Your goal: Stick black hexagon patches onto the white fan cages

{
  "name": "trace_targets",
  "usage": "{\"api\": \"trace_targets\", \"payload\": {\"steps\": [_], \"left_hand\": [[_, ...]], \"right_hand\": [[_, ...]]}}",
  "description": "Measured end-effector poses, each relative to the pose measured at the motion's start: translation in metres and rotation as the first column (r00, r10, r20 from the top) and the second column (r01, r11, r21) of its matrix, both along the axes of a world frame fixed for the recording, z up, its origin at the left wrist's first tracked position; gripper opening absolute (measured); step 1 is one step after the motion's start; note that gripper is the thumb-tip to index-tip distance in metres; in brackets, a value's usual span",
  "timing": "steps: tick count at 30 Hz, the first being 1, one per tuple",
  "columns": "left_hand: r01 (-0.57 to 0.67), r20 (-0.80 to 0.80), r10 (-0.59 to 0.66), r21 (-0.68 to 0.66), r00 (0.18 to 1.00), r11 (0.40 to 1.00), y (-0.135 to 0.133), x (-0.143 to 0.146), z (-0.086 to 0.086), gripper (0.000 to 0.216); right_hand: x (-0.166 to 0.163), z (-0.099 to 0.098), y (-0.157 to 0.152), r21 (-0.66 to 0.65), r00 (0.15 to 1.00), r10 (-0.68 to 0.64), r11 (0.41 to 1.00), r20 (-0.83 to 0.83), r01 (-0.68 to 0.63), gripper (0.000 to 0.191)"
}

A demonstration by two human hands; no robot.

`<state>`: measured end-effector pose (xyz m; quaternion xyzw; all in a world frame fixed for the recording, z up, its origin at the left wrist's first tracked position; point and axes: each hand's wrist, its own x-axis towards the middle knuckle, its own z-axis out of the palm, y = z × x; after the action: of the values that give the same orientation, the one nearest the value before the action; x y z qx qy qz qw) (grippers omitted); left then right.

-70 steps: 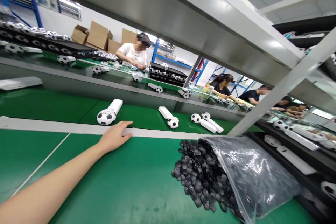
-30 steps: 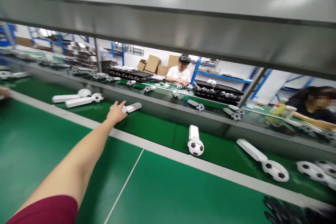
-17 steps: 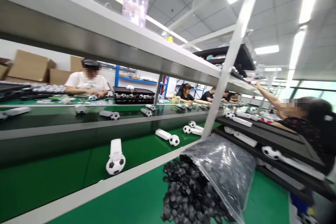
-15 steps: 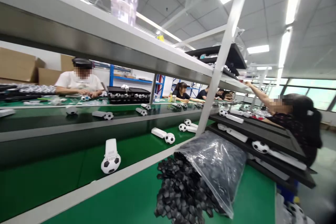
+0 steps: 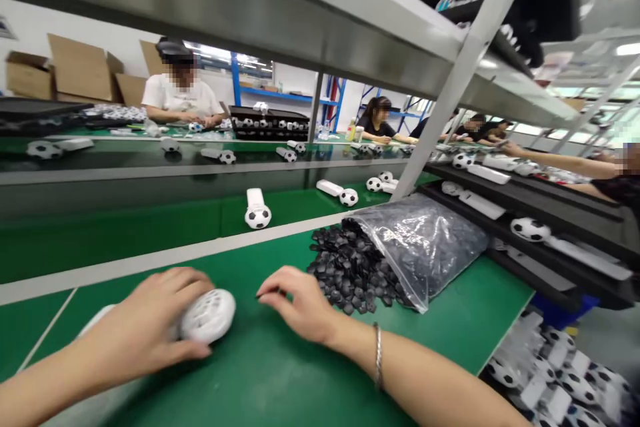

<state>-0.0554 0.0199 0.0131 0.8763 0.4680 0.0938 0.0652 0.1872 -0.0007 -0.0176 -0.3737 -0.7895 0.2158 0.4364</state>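
Observation:
My left hand (image 5: 160, 320) is wrapped round a white ball-headed housing (image 5: 210, 315), whose round end shows bare openings without black patches. Its handle part is mostly hidden under my palm and wrist. To the right of that, my right hand (image 5: 295, 300) is closed in a pinch, and a tiny dark edge of a black piece (image 5: 259, 295) shows at the fingertips. Right beside this hand lies a heap of small black pieces (image 5: 350, 267), spilling from a clear plastic bag (image 5: 425, 240) on the green work surface (image 5: 260, 380).
Behind a pale rail, finished football-headed devices (image 5: 258, 215) lie on a green belt (image 5: 150, 233). Stacked black trays (image 5: 550, 213) with more devices stand at right. A slanted post (image 5: 450, 100) and an overhead shelf (image 5: 250, 20) cross the view. Co-workers (image 5: 183, 93) sit beyond.
The view has tilted down and turned right. Both my hands have come into view, the left with the white housing and the right in a pinch beside the black heap.

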Motion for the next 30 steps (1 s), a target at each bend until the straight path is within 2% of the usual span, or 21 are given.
{"api": "trace_targets", "payload": {"steps": [1, 3, 5, 8, 11, 15, 19, 24, 28, 30], "left_hand": [[0.041, -0.006, -0.042, -0.090, 0.999, 0.995, 0.003, 0.014, 0.001, 0.053], [-0.005, 0.021, 0.009, -0.206, 1.000, 0.978, 0.009, 0.041, 0.002, 0.055], [-0.045, 0.062, 0.061, -0.226, 0.996, 0.973, 0.013, 0.062, -0.002, 0.058], [-0.049, 0.094, 0.069, -0.204, 0.993, 0.978, 0.013, 0.078, -0.009, 0.060], [-0.013, 0.138, 0.042, -0.205, 0.990, 0.979, 0.010, 0.079, -0.013, 0.063], [0.035, 0.209, 0.007, -0.196, 0.978, 0.980, 0.011, 0.074, -0.015, 0.068], [0.030, 0.252, 0.026, -0.216, 0.967, 0.976, 0.014, 0.073, -0.017, 0.065], [0.024, 0.253, 0.034, -0.225, 0.967, 0.974, 0.013, 0.073, -0.016, 0.067], [0.027, 0.235, 0.027, -0.224, 0.972, 0.974, 0.011, 0.073, -0.014, 0.066], [0.029, 0.236, 0.024, -0.219, 0.971, 0.975, 0.011, 0.073, -0.014, 0.065]], "right_hand": [[0.005, 0.003, 0.002, -0.036, 0.997, -0.051, 0.998, -0.053, 0.049, 0.008], [0.014, 0.006, 0.007, -0.113, 0.981, -0.141, 0.986, -0.134, 0.126, 0.007], [0.020, 0.006, 0.012, -0.167, 0.970, -0.178, 0.974, -0.164, 0.151, 0.006], [0.022, 0.004, 0.012, -0.188, 0.981, -0.138, 0.976, -0.136, 0.111, 0.005], [0.019, 0.006, 0.006, -0.188, 0.993, -0.075, 0.981, -0.089, 0.057, 0.004], [0.013, 0.010, -0.004, -0.170, 0.997, -0.066, 0.984, -0.046, 0.057, 0.002], [0.006, 0.006, -0.010, -0.156, 0.999, -0.035, 0.987, -0.004, 0.034, 0.002], [-0.001, -0.003, -0.010, -0.124, 0.995, -0.099, 0.987, 0.016, 0.100, 0.006], [-0.001, -0.006, -0.007, -0.161, 0.987, -0.161, 0.974, -0.006, 0.158, 0.011], [-0.001, -0.007, -0.005, -0.193, 0.982, -0.186, 0.965, -0.029, 0.177, 0.020]]}}
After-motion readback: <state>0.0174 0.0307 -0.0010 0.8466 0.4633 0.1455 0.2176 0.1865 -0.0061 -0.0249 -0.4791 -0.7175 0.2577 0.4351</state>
